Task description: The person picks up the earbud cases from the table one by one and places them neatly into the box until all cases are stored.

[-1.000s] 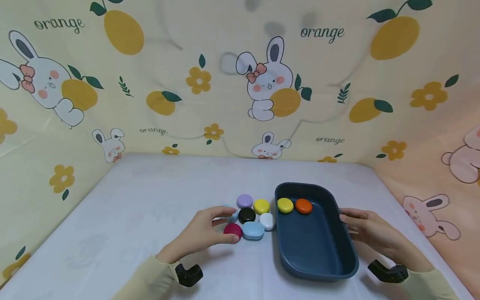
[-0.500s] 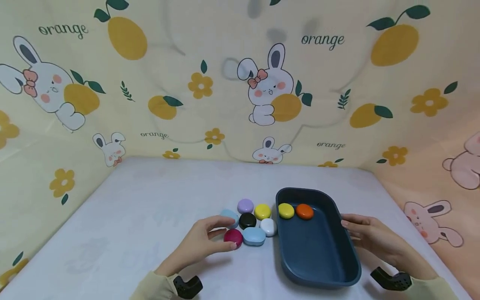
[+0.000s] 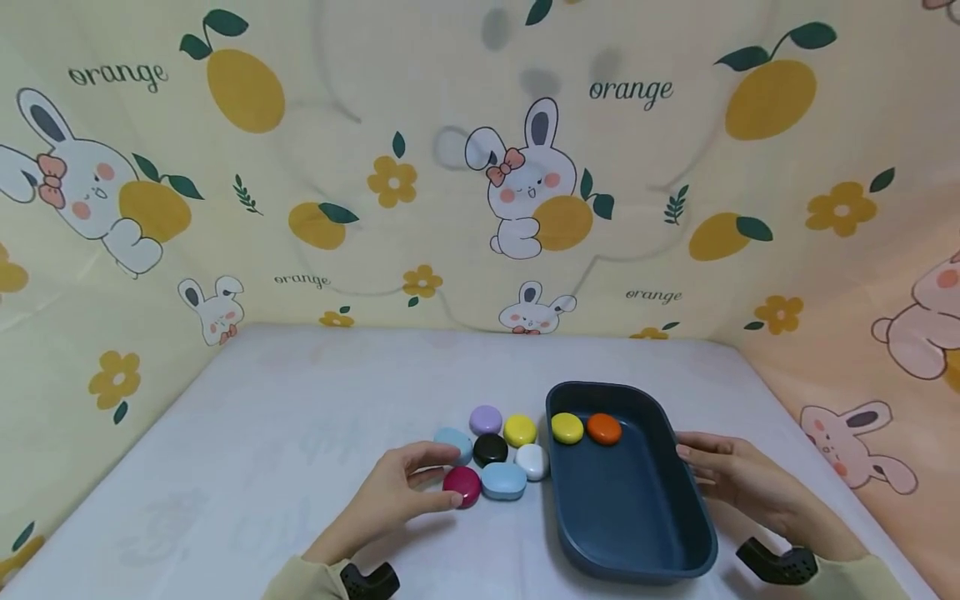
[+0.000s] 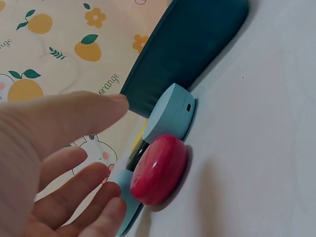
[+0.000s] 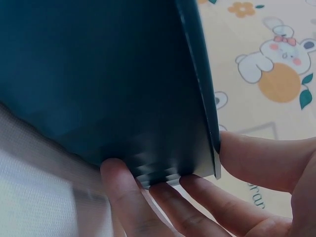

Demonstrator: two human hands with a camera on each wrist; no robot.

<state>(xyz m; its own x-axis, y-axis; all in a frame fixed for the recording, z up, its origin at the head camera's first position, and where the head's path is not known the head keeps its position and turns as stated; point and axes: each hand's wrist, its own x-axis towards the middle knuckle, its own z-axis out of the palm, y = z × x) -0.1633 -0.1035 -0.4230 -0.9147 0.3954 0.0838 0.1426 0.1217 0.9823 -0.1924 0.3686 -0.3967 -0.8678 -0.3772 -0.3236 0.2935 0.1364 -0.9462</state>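
Head view: left grip [image 3: 396, 490] wide beside seven pieces [image 3: 491, 450], right grip [image 3: 741, 481] uncurled against one two-piece tray [image 3: 633, 510].

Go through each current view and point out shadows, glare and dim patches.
Head view: a soft shadow on the table just below the left hand; left wrist view: a pale highlight on the glossy crimson piece, plus a soft-edged shadow on the table; right wrist view: the tray is mostly deep shade, with faint bright streaks near the fingers.
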